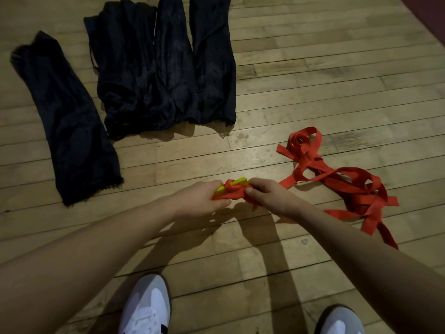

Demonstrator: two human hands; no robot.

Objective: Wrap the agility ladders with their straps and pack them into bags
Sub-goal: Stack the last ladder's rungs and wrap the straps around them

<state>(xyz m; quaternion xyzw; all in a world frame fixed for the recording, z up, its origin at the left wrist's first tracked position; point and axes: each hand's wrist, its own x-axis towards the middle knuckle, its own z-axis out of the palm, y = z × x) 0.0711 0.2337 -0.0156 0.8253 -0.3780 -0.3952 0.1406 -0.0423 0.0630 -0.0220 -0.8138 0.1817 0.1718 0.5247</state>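
A bundle of yellow ladder rungs [237, 182] wound with red strap [234, 192] hangs between my hands above the wooden floor. My left hand [204, 198] grips the bundle's left end. My right hand [269, 196] pinches the red strap at the bundle's right side. From there the loose red strap [342, 179] trails in a tangled heap over the floor to the right. Several black bags [168, 68] lie flat side by side at the top, and one more black bag [69, 126] lies apart on the left.
The floor is light wooden planks [313, 80]. My two white-and-grey shoes [147, 307] stand at the bottom edge. A dark red strip [431, 18] borders the floor at the top right corner.
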